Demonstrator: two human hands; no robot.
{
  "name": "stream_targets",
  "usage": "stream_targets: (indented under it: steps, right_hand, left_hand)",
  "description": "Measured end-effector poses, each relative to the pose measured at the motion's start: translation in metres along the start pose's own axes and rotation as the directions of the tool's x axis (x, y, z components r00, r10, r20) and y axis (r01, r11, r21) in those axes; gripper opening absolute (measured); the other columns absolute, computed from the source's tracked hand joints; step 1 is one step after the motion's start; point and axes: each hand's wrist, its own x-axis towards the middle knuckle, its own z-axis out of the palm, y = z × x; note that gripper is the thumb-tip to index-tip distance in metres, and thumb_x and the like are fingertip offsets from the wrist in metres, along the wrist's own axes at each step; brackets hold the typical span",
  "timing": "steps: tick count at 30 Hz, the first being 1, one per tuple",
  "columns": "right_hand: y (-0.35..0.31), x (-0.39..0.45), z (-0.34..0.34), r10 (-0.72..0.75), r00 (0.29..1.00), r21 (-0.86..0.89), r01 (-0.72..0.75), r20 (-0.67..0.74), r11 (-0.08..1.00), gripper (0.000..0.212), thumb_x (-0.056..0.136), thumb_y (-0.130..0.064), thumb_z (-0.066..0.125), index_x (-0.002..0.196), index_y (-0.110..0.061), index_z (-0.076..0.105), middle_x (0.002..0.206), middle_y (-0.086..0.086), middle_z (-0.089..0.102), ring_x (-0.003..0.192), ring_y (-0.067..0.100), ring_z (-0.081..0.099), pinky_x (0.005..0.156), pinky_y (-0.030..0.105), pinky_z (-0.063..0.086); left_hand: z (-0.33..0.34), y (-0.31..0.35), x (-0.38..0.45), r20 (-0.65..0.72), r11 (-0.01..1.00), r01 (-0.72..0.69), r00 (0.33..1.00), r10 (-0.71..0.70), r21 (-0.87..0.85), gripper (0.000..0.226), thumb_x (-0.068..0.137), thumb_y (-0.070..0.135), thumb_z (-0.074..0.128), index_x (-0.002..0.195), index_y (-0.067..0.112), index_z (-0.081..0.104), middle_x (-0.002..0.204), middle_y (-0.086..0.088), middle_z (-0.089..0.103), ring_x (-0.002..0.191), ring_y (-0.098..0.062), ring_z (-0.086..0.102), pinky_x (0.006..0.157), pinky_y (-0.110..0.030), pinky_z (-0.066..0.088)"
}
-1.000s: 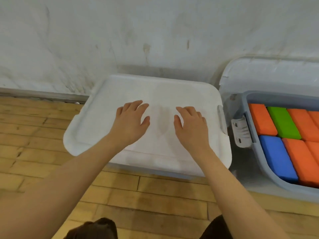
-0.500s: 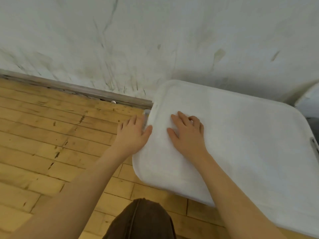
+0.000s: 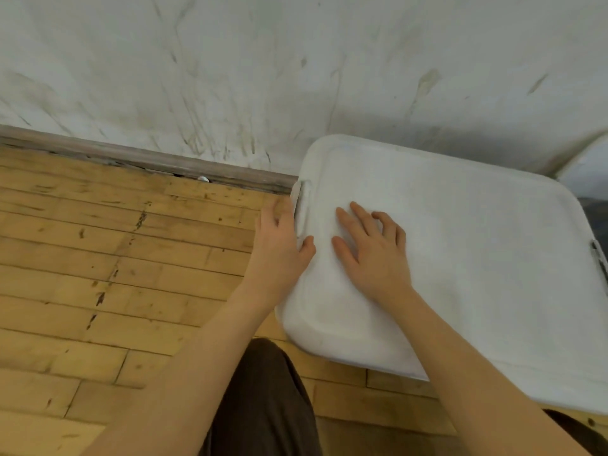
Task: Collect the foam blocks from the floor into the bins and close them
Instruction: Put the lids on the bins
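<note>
White lid [image 3: 460,258] seated flat on storage bin, filling the frame from centre toward 3 o'clock, far edge close against scuffed white wall [image 3: 263,77]. Right hand [image 3: 375,255] laid palm-down on lid near its 9 o'clock end, fingers [image 3: 348,222] straight and spread, pointing toward 11 o'clock, pressing on the top and gripping nothing. Left hand [image 3: 279,248] at lid's 9 o'clock edge, thumb resting on the rim, remaining fingers reaching down over the side beside grey latch [image 3: 298,195]; cannot tell whether those fingers curl under the rim or touch the latch. Second latch [image 3: 597,258] at lid's 3 o'clock edge, well apart from both hands. Worn wooden floor [image 3: 115,274] spreading toward 9 o'clock, grey baseboard [image 3: 148,161] along the wall. Edge of another pale lid [image 3: 585,162] at 2 o'clock. Dark brown trousers [image 3: 263,396] at 6 o'clock, between the forearms.
</note>
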Motion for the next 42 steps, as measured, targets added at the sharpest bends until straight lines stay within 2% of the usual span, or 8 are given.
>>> stream_targets:
  steps: [4,9,13,18,24,30,37,42]
  right_hand:
    - [-0.001,0.000,0.003,0.002,0.999,-0.004,-0.002,-0.033,1.000,0.056,0.092,-0.054,0.025,0.142,-0.032,0.037,0.151,-0.003,0.034,0.131,0.029,0.032,0.107,0.043,0.023]
    - [0.001,0.001,0.005,0.017,0.998,0.045,-0.014,-0.059,0.999,0.056,0.092,-0.054,0.027,0.141,-0.030,0.040,0.149,-0.007,0.036,0.130,0.024,0.030,0.107,0.039,0.019]
    - [0.002,0.002,0.007,0.030,0.995,0.063,-0.024,-0.094,0.998,0.054,0.091,-0.053,0.032,0.138,-0.028,0.045,0.147,-0.007,0.040,0.127,0.023,0.034,0.105,0.039,0.021]
    - [0.001,0.002,0.005,0.036,0.992,0.083,-0.026,-0.124,0.996,0.053,0.091,-0.050,0.033,0.135,-0.027,0.049,0.144,-0.006,0.044,0.126,0.023,0.038,0.104,0.038,0.022]
    - [0.004,0.001,-0.004,0.058,0.991,0.225,-0.029,-0.124,0.974,0.048,0.090,-0.045,0.036,0.126,-0.022,0.059,0.137,-0.004,0.053,0.125,0.021,0.042,0.103,0.034,0.024]
    - [0.047,-0.018,-0.052,0.171,0.967,0.400,-0.083,-0.191,0.913,0.036,0.097,-0.027,0.048,0.131,-0.017,0.054,0.126,0.000,0.060,0.114,0.018,0.054,0.094,0.036,0.045]
    - [0.204,-0.056,-0.133,0.294,0.907,0.392,-0.163,-0.302,0.906,0.029,0.095,-0.019,0.051,0.121,-0.014,0.062,0.115,0.003,0.064,0.099,0.018,0.059,0.083,0.038,0.051]
    - [0.352,-0.073,-0.176,0.318,0.894,0.363,-0.196,-0.316,0.911,0.027,0.095,-0.020,0.051,0.117,-0.012,0.063,0.115,0.006,0.064,0.101,0.023,0.059,0.090,0.032,0.044]
  left_hand:
    - [0.002,-0.006,-0.001,0.042,0.980,0.032,0.998,-0.041,0.198,0.068,0.090,0.042,0.050,0.147,0.014,0.026,0.136,-0.006,0.049,0.113,-0.027,0.050,0.092,-0.042,0.039]
    - [0.002,-0.004,0.003,0.073,0.991,0.001,0.997,-0.011,0.135,0.064,0.091,0.032,0.050,0.147,0.013,0.027,0.140,-0.011,0.048,0.089,-0.026,0.063,0.081,-0.039,0.048]
    - [0.004,-0.006,0.001,0.005,0.992,-0.013,1.000,0.012,0.128,0.056,0.090,0.027,0.054,0.142,0.012,0.040,0.137,-0.010,0.051,0.079,-0.025,0.065,0.080,-0.036,0.040]
    - [0.007,-0.006,0.001,-0.030,0.974,-0.122,0.991,0.130,0.190,0.045,0.080,0.027,0.043,0.112,0.006,0.067,0.107,-0.015,0.069,0.053,-0.017,0.064,0.070,-0.038,0.050]
    - [-0.003,0.009,0.002,0.023,0.962,-0.059,0.998,0.055,0.267,0.042,0.089,0.023,0.054,0.129,0.010,0.055,0.133,-0.008,0.055,0.101,-0.030,0.062,0.085,-0.041,0.044]
    - [0.001,0.076,0.014,-0.104,0.944,-0.258,0.953,0.283,0.205,0.038,0.083,0.027,0.041,0.104,0.010,0.069,0.108,-0.005,0.069,0.099,-0.027,0.064,0.084,-0.040,0.048]
    - [0.076,0.214,0.031,-0.082,0.915,-0.383,0.915,0.395,0.130,0.039,0.084,0.026,0.039,0.102,0.008,0.069,0.103,-0.006,0.069,0.092,-0.031,0.064,0.081,-0.039,0.047]
    - [0.155,0.355,0.040,-0.007,0.908,-0.414,0.910,0.415,0.062,0.033,0.092,0.025,0.044,0.116,0.012,0.063,0.119,-0.005,0.063,0.108,-0.029,0.056,0.094,-0.038,0.036]
